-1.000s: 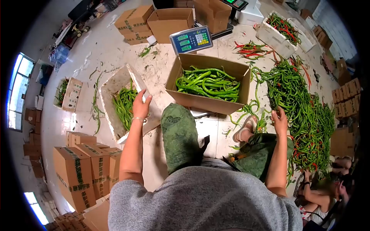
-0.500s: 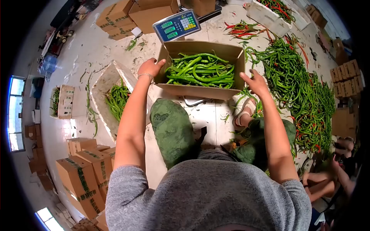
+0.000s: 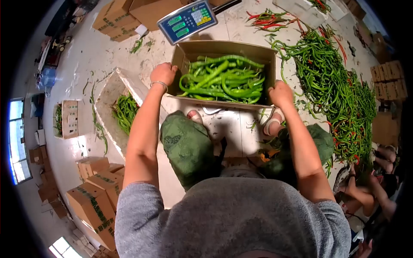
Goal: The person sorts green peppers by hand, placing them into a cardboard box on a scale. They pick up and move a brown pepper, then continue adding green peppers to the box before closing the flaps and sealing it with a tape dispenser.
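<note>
An open cardboard box (image 3: 223, 47) full of long green chili peppers (image 3: 223, 81) is in front of me. My left hand (image 3: 163, 74) is closed on its left end, fingers hooked at the hand opening. At the opposite end, my right hand (image 3: 282, 93) grips the cardboard with curled fingers, partly hidden by the box. The box looks raised off the scale, whose display (image 3: 187, 20) stands just behind it; a bit of the platform shows under the front edge.
To the left is a white foam box (image 3: 102, 107) with green peppers. A large pile of green and red peppers (image 3: 335, 94) covers the floor at right. Stacked cartons (image 3: 88, 200) stand lower left. Another person (image 3: 365, 193) sits at lower right.
My right hand has gone from spread fingers to a closed grip, and my left hand has tightened on its end. The box has come up, appearing larger and slightly tilted.
</note>
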`<action>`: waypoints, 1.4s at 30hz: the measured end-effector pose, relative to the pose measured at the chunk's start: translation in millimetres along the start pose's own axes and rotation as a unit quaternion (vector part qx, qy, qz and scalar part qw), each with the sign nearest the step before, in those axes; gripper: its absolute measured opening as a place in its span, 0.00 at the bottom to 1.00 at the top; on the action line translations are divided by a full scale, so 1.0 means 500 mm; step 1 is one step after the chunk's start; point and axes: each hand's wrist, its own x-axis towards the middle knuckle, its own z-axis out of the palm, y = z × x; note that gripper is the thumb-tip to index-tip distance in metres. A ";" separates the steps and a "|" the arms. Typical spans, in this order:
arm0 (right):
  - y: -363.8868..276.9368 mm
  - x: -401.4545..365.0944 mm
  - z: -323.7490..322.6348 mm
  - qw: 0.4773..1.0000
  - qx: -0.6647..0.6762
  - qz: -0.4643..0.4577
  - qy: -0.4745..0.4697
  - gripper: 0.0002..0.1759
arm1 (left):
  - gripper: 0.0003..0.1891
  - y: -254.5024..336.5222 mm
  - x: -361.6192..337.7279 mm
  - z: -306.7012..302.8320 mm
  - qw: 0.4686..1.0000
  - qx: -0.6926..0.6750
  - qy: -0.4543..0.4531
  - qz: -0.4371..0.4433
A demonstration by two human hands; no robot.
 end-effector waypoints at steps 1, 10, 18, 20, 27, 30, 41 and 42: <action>0.021 0.027 -0.005 0.998 0.049 -0.022 0.021 0.15 | 0.21 0.013 0.010 -0.025 0.999 0.024 -0.025 0.024; 0.049 0.048 0.000 0.994 0.091 -0.049 0.016 0.17 | 0.20 0.004 0.011 -0.039 0.998 0.042 -0.041 0.025; 0.034 0.038 -0.008 0.990 0.125 -0.068 -0.014 0.16 | 0.19 -0.026 0.006 -0.044 0.999 0.039 -0.032 -0.002; 0.047 0.019 -0.001 0.981 0.182 -0.066 -0.005 0.16 | 0.21 -0.024 -0.010 -0.071 1.000 -0.004 0.008 -0.021; 0.034 0.044 0.030 0.985 0.152 -0.081 -0.017 0.18 | 0.18 -0.036 -0.003 -0.046 0.999 0.018 -0.013 -0.023; 0.017 0.025 0.063 0.993 0.111 -0.042 -0.006 0.18 | 0.19 -0.028 -0.038 -0.013 0.999 0.021 -0.016 -0.043; -0.062 0.000 -0.065 0.958 0.071 -0.185 0.208 0.24 | 0.13 0.118 -0.168 -0.228 0.978 -0.180 0.069 0.076; -0.085 0.007 -0.073 0.952 0.100 -0.216 0.191 0.23 | 0.12 0.125 -0.197 -0.216 0.898 -0.321 -0.046 0.297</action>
